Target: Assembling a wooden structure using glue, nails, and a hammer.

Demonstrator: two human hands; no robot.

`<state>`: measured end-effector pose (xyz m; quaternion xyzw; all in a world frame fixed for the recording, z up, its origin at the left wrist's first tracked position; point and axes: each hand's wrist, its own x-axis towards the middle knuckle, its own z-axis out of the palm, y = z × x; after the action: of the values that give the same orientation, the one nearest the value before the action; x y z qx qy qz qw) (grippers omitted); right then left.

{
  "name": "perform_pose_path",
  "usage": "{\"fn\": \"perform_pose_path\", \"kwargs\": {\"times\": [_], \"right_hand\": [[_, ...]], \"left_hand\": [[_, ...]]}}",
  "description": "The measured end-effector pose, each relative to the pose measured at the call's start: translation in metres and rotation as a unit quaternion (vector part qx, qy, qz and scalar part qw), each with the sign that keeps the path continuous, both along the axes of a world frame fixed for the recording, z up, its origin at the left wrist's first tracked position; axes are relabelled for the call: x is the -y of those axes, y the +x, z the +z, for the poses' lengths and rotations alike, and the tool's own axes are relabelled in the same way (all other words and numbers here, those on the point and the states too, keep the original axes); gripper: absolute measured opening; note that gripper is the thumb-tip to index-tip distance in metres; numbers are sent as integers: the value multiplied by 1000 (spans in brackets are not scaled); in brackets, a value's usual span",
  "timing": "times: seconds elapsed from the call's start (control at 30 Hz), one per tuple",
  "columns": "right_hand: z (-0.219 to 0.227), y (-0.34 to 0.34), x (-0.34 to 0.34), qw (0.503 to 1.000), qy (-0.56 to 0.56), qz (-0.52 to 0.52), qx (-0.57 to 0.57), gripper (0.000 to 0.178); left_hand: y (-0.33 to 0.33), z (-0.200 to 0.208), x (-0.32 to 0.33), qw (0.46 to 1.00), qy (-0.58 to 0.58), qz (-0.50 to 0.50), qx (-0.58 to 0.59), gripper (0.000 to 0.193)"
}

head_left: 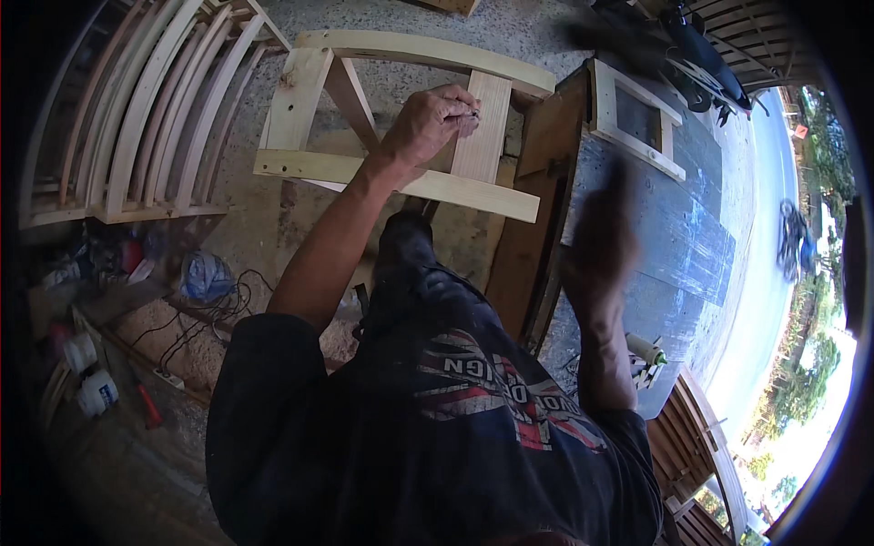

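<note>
A pale wooden frame (396, 179) of rails and cross slats stands in front of me, its near rail crossed by my left forearm. My left hand (425, 126) is closed in a pinch above the wide slat (486, 118) on the frame's right side. Something small and dark shows at its fingertips, too small to name. To the right, over the grey bench, my right hand (601, 241) is raised and smeared by motion. Whether it holds anything is unclear; a dark blurred shape (610, 35) hangs farther up.
Stacked wooden frames (150, 118) stand at the far left. A smaller frame (628, 118) lies on the grey worktop (678, 241), with a green-tipped tube (645, 348) nearer me. Cables (214, 318), a blue bag (206, 275) and a red-handled tool (148, 407) lie at lower left.
</note>
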<state>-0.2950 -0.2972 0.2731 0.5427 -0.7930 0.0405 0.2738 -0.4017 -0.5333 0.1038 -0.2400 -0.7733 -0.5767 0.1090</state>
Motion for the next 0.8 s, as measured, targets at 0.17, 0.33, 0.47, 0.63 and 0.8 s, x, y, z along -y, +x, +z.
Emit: {"fn": "perform_pose_path", "kwargs": {"times": [0.17,0.33,0.47,0.63,0.8], "right_hand": [[3,22,14,880,-189,-271,341,58],[30,42,-20,810,-514,-227,169,27],[-14,34,-14,889,-180,-328,265,36],[-17,22,-30,823,-298,-309,372,21],[18,19,-47,712,-624,34,321,35]], "left_hand": [[-1,10,2,999,-32,21,16,20],[22,36,11,998,42,37,-21,14],[115,27,65,935,133,-135,299,21],[170,-75,23,918,-78,9,388,56],[76,-130,-67,980,48,182,-57,77]]}}
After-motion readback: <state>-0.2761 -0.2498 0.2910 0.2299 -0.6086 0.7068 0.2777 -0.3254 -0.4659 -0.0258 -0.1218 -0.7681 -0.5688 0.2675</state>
